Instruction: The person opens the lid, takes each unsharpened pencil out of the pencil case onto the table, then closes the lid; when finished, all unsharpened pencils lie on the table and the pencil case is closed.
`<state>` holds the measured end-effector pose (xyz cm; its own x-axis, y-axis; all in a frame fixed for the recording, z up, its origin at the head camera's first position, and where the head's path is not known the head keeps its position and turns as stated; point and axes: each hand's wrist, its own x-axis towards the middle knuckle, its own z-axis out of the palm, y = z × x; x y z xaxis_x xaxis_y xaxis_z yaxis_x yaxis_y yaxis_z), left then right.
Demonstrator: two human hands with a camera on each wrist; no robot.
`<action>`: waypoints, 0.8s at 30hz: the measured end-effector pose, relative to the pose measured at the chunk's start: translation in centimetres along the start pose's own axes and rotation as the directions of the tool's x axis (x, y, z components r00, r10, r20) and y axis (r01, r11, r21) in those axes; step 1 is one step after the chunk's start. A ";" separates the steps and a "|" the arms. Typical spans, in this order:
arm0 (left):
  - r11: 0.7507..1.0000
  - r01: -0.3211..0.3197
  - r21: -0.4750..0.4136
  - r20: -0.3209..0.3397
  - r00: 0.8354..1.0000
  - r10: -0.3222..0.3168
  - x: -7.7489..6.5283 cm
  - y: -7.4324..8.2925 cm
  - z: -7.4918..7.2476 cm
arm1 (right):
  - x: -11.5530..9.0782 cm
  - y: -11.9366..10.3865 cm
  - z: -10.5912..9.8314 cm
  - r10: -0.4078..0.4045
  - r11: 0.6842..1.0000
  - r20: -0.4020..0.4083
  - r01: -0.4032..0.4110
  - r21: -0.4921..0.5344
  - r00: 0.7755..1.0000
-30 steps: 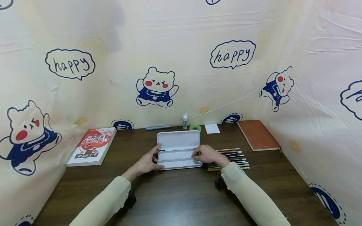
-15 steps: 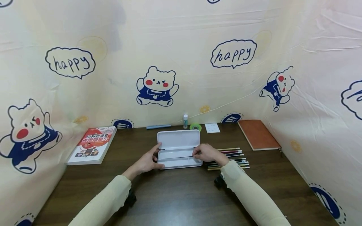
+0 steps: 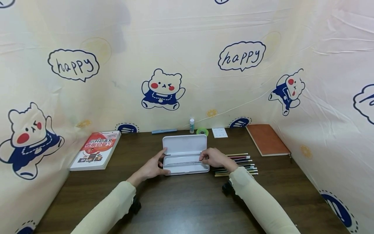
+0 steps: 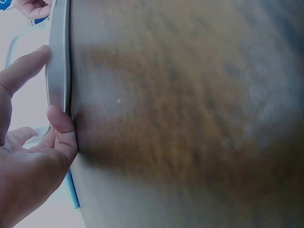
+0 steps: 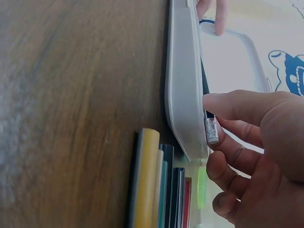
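A white pencil case (image 3: pixel 187 169) lies with its lid (image 3: pixel 184 145) raised, long side towards me. My left hand (image 3: pixel 152 165) grips its left end, thumb at the front corner and a finger up by the lid. In the left wrist view the thumb (image 4: pixel 28 69) touches the case wall. Over the right end, my right hand (image 3: pixel 214 157) pinches a dark pencil (image 5: pixel 212 129) by its silver and white end between thumb and fingers. The pencil's shaft runs left along the inside of the case, partly hidden by the wall in the right wrist view.
Several pencils (image 3: pixel 241 164) lie right of the case, under the right forearm. Behind stand a glue stick (image 3: pixel 191 126), green tape roll (image 3: pixel 202 131), blue pen (image 3: pixel 164 131) and white card (image 3: pixel 219 133). A book (image 3: pixel 94 151) lies left, a brown notebook (image 3: pixel 268 140) right.
The right hand has shifted very slightly up and right, and the pencil shows more clearly as a dark line across the case. The left hand and the case stay in place.
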<state>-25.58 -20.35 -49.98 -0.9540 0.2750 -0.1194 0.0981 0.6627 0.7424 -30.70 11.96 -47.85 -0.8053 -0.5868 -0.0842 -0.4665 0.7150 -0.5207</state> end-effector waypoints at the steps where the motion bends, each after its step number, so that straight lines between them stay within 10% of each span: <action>1: 1.000 0.000 0.000 0.000 1.000 0.000 0.0 0.0 0.0 | -0.1 0.1 -0.1 -0.001 1.000 -0.001 0.001 0.008 1.000; 24: 1.000 0.016 0.003 0.001 1.000 -0.016 0.0 0.1 0.0 | -5.8 4.8 -4.6 0.007 0.996 -0.016 -0.006 0.089 1.000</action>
<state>-25.59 -20.29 -49.90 -0.9551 0.2651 -0.1322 0.0834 0.6688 0.7387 -29.89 20.54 -45.98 -0.8143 -0.5757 -0.0744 -0.4276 0.6816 -0.5938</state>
